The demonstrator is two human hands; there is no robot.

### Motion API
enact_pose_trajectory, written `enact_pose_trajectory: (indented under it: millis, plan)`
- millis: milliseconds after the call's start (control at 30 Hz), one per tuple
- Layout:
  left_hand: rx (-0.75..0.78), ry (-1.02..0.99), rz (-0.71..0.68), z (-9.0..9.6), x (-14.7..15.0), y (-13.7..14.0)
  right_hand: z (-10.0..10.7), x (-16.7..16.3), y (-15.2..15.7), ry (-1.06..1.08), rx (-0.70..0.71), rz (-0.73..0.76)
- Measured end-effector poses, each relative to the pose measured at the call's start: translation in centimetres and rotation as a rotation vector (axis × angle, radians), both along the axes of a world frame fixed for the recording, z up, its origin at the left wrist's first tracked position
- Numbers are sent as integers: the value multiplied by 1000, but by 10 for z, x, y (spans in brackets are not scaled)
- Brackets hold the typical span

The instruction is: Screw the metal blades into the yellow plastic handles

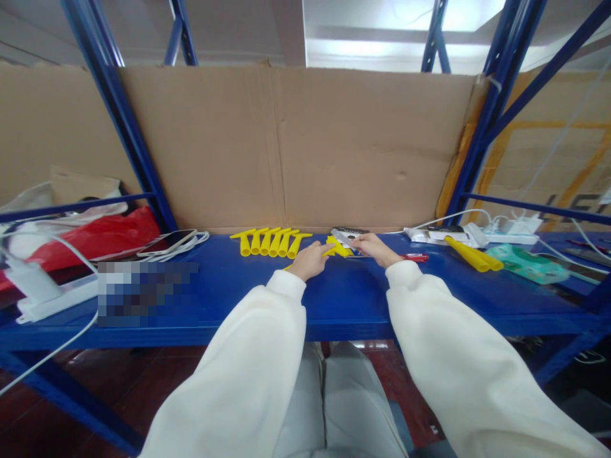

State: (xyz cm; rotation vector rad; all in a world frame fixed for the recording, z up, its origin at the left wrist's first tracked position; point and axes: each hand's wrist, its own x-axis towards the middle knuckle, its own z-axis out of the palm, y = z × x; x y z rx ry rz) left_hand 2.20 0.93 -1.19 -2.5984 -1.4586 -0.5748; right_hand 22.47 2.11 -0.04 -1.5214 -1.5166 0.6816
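Observation:
My left hand (309,261) is closed around a yellow T-shaped plastic handle (340,247), whose head points right, towards my other hand. Between the fingers and thumb of my right hand (377,249) is a pale flat strip (344,239), its near end at the yellow head; whether the two touch I cannot tell. A row of several like yellow T-shaped handles (272,244) lies left of my hands, hollow round ends towards me. Behind the strip is a black and white packet (351,231). Just right of my right hand rests a red pen-like object (415,257).
The blue shelf top (348,305) is backed by a cardboard sheet (358,146). At right lie two yellow cone-shaped pieces (470,256), a green plastic packet (532,264) and a white power strip (510,232). At left are a red bag (105,235), cables and another power strip (60,296).

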Motion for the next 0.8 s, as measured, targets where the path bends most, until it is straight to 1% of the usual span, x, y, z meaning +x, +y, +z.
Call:
enact_pose_trajectory:
  millis: [200,367,600,800]
  plan:
    - [-5,11,-17,2,0,-1,2,-8,-10,106,-109,105]
    - [14,-6,-32,0,0,1,1,-7,-11,107,-128,131]
    - [26,-9,-37,-3,-1,6,1,-6,-12,221,-150,178]
    - [34,-25,-77,-4,-1,9,2,-9,-14,166,-145,162]
